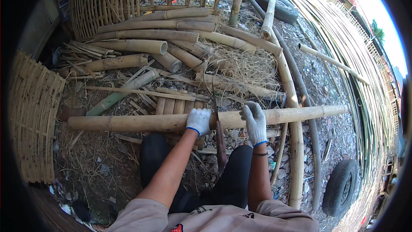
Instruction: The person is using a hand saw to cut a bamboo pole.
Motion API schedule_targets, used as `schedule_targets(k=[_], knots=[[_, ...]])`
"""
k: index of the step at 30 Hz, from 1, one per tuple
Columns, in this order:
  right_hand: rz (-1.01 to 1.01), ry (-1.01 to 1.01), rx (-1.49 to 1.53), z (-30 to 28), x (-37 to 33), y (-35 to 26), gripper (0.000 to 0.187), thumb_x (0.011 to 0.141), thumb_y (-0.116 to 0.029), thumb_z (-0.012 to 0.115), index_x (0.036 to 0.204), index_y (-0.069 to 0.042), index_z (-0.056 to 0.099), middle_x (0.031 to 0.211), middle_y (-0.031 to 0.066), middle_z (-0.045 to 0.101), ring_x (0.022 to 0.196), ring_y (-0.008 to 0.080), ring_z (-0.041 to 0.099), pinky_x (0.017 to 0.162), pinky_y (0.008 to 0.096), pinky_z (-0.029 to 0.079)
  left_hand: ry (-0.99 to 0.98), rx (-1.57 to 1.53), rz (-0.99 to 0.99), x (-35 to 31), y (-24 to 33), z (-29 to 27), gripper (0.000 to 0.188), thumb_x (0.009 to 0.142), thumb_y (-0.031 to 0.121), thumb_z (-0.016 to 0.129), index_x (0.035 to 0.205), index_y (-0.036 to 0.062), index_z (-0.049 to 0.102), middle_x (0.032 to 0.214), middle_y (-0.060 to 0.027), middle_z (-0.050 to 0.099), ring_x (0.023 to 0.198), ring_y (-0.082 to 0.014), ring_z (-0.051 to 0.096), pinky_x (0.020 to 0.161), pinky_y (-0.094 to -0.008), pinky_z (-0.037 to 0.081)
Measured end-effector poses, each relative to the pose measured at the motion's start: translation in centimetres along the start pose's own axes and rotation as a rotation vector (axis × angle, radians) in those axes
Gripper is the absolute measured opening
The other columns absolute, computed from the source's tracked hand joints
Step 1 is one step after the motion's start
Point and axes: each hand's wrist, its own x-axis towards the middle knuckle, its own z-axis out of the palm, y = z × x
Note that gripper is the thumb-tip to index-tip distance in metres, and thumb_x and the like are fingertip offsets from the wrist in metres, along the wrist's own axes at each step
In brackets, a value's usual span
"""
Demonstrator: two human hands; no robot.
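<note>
1 pole (133, 123) lies crosswise just beyond my knees (241, 155). Gloved left hand (198, 120) clasps it; gloved right hand (255, 123) loosely open over it, I cannot tell if touching. Dark blade (221, 146) crosses pole between them. Cut bamboo (146, 35) beyond; tyre (340, 187) at right.

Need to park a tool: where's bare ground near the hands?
Mostly open dirt, lightly littered: nearside of the held pole, between slatted panel and left knee. Narrower: gravel between grey pole and lower tyre. Crowded: beyond, cut bamboo and shavings.
</note>
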Motion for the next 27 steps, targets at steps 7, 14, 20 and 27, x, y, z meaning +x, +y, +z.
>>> schedule_targets(k=[7, 14, 20, 27], knots=[[0.152, -0.183, -0.264, 1.8, -14.2, 3.2, 0.068, 0.072, -0.028, 0.091, 0.125, -0.001, 0.059, 0.112, 0.0125, 0.067, 0.105, 0.0225, 0.065, 0.093, 0.0369, 0.053, 0.061, 0.036, 0.033, 0.9, 0.7, -0.3, 0.051, 0.061, 0.034, 0.085, 0.101, 0.0100, 0.064, 0.098, -0.0138, 0.071, 0.095, -0.0317, 0.070, 0.084, -0.0432, 0.052], [-0.074, -0.050, -0.586, 4.1, -14.0, 3.8, 0.040, 0.079, -0.026, 0.086, 0.098, -0.002, 0.061, 0.089, 0.0154, 0.063, 0.085, 0.0341, 0.063, 0.076, 0.0417, 0.050, -0.009, 0.036, 0.023, 1.7, 0.4, -0.1, 0.051, 0.062, 0.034, 0.085, 0.103, 0.0100, 0.064, 0.100, -0.0140, 0.072, 0.095, -0.0314, 0.070, 0.084, -0.0435, 0.053], [-0.154, 0.153, -0.651, 7.2, -11.1, -0.2, 0.034, 0.094, -0.031, 0.072, 0.089, -0.003, 0.053, 0.077, 0.0204, 0.063, 0.075, 0.0440, 0.064, 0.067, 0.0490, 0.049, 0.207, 0.131, 0.056, 0.6, 0.3, 1.8, 0.025, 0.079, 0.018, 0.069, 0.102, 0.0117, 0.062, 0.092, -0.0097, 0.068, 0.089, -0.0282, 0.069, 0.077, -0.0441, 0.049], [0.044, 0.137, -0.483, 8.1, -9.9, -0.6, 0.038, 0.099, -0.034, 0.066, 0.092, 0.000, 0.050, 0.076, 0.0291, 0.063, 0.078, 0.0503, 0.064, 0.066, 0.0520, 0.050, 0.047, 0.148, 0.006, 2.7, -0.8, 1.6, 0.029, 0.081, 0.023, 0.070, 0.107, 0.0109, 0.064, 0.100, -0.0128, 0.073, 0.096, -0.0321, 0.072, 0.079, -0.0477, 0.055]])
